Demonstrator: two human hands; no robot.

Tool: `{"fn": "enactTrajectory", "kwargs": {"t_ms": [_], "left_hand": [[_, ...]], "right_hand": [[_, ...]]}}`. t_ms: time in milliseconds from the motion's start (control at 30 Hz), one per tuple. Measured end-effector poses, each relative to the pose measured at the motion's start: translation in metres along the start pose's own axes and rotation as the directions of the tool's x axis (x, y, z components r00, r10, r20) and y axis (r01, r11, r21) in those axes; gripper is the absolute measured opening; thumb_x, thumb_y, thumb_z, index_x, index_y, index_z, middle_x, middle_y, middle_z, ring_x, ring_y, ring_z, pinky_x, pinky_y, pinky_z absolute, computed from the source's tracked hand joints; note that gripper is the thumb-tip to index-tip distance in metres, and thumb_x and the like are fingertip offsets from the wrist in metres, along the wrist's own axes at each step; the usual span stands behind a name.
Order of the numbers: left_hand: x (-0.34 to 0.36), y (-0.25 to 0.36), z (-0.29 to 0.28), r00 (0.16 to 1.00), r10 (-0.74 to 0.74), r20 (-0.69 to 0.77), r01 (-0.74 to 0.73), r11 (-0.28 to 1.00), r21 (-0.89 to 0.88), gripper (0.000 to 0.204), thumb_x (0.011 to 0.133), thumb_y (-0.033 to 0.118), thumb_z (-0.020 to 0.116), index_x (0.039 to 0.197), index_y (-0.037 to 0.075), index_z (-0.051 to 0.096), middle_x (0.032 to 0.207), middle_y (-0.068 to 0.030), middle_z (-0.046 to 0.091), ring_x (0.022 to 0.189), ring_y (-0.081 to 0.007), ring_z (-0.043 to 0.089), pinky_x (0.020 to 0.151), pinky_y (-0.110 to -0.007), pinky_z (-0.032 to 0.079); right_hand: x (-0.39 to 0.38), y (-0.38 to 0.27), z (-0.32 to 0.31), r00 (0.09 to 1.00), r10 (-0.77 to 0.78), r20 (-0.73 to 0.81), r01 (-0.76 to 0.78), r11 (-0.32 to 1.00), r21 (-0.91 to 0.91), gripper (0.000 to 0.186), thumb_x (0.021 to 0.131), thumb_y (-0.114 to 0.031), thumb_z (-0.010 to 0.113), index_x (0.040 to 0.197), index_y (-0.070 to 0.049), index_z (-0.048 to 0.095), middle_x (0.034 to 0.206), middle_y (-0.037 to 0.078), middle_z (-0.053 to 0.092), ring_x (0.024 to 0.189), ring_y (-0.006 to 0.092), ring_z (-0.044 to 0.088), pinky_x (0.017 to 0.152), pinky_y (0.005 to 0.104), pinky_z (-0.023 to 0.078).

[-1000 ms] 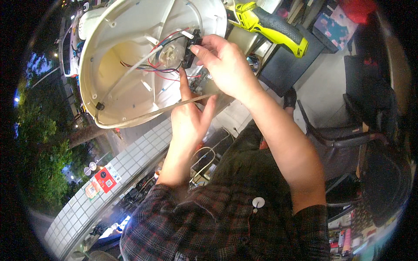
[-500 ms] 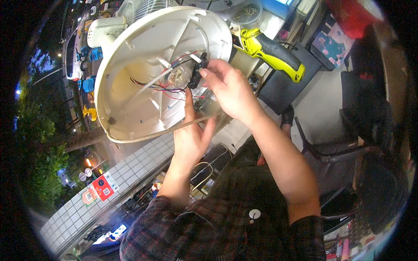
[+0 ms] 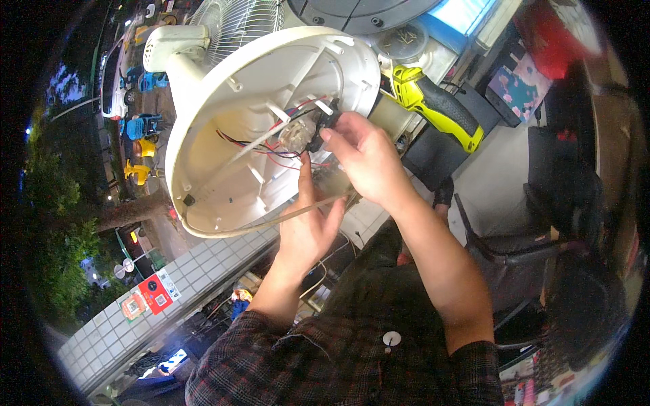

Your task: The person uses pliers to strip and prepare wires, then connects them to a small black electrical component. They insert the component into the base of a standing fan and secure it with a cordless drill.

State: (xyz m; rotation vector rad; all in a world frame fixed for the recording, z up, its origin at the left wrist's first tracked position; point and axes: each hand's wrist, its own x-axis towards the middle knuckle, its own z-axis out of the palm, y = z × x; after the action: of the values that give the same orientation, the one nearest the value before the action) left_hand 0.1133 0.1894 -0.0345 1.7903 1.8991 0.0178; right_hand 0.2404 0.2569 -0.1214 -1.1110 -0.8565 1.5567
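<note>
A white fan base (image 3: 203,152) is tipped so its hollow underside faces me. Inside it are red, black and blue wires (image 3: 233,141), a clear-cased round part (image 3: 296,137) and a black switch block (image 3: 317,139). My right hand (image 3: 369,155) pinches the block between thumb and fingers. From below, my left hand (image 3: 308,230) reaches in, its index finger stretched up to the wires at the block's lower end and its thumb apart. A cream edge strip crosses in front of that hand. Its other fingers are mostly hidden.
The fan's wire cage (image 3: 237,27) stands behind the base. A yellow-green power tool (image 3: 440,108) lies to the right, near a round container of screws (image 3: 403,42). Below the base runs a white tiled ledge (image 3: 203,260); a dark chair (image 3: 508,250) stands at right.
The view has shifted, so the base, tool and ledge sit slightly differently in it. Both hands keep about the same places at the switch block and wires.
</note>
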Motion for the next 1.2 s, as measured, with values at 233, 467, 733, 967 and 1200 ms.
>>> {"fn": "enactTrajectory", "kwargs": {"t_ms": [233, 467, 733, 967, 1200], "left_hand": [[0.000, -0.009, 0.006, 0.999, 0.041, -0.010, -0.041, 0.998, -0.056, 0.099, 0.090, 0.015, 0.073, 0.164, 0.001, 0.009, 0.078, -0.0110, 0.070, 0.059, -0.0198, 0.064, 0.056, -0.034, 0.052], [-0.001, -0.014, 0.005, 0.997, 0.077, -0.021, -0.078, 0.994, -0.077, 0.098, 0.091, 0.013, 0.072, 0.165, 0.003, 0.008, 0.090, -0.0142, 0.073, 0.063, -0.0173, 0.064, 0.059, -0.033, 0.052], [-0.002, 0.002, -0.002, 0.999, -0.030, 0.015, 0.031, 0.997, -0.070, 0.097, 0.091, 0.009, 0.071, 0.164, 0.001, 0.009, 0.092, -0.0168, 0.073, 0.077, -0.0213, 0.069, 0.071, -0.034, 0.055], [-0.012, 0.010, 0.005, 0.998, 0.026, -0.056, -0.031, 0.996, -0.087, 0.092, 0.093, 0.010, 0.073, 0.164, 0.001, 0.015, 0.091, -0.0146, 0.073, 0.083, -0.0216, 0.071, 0.076, -0.034, 0.055], [-0.060, -0.012, 0.008, 0.981, 0.080, -0.177, -0.116, 0.972, -0.204, 0.052, 0.099, 0.008, 0.066, 0.148, 0.002, 0.050, 0.077, -0.0051, 0.068, 0.071, -0.0083, 0.062, 0.065, -0.025, 0.049]], "right_hand": [[-0.001, 0.000, 0.001, 1.000, 0.016, -0.018, -0.016, 1.000, -0.010, 0.025, 0.096, -0.023, 0.070, 0.104, 0.001, 0.068, 0.085, 0.019, 0.073, 0.068, 0.0276, 0.070, 0.063, 0.0394, 0.052], [-0.001, 0.001, 0.002, 0.999, 0.031, -0.029, -0.031, 0.999, -0.007, 0.025, 0.095, -0.023, 0.071, 0.103, 0.001, 0.068, 0.082, 0.018, 0.072, 0.065, 0.0277, 0.069, 0.062, 0.0396, 0.052], [-0.003, -0.010, 0.000, 1.000, 0.017, -0.025, -0.017, 1.000, -0.012, 0.030, 0.094, -0.025, 0.070, 0.104, 0.003, 0.067, 0.086, 0.018, 0.073, 0.079, 0.0340, 0.073, 0.072, 0.0428, 0.055], [-0.034, -0.015, -0.024, 0.978, -0.165, -0.125, 0.130, 0.960, -0.247, 0.029, 0.096, -0.016, 0.070, 0.117, 0.004, 0.065, 0.100, 0.016, 0.073, 0.088, 0.0247, 0.073, 0.077, 0.0348, 0.057], [-0.081, -0.064, -0.105, 0.714, -0.697, -0.073, 0.324, 0.420, -0.848, 0.032, 0.090, -0.013, 0.072, 0.118, -0.003, 0.063, 0.114, 0.016, 0.065, 0.104, 0.0369, 0.062, 0.094, 0.0466, 0.048]]}}
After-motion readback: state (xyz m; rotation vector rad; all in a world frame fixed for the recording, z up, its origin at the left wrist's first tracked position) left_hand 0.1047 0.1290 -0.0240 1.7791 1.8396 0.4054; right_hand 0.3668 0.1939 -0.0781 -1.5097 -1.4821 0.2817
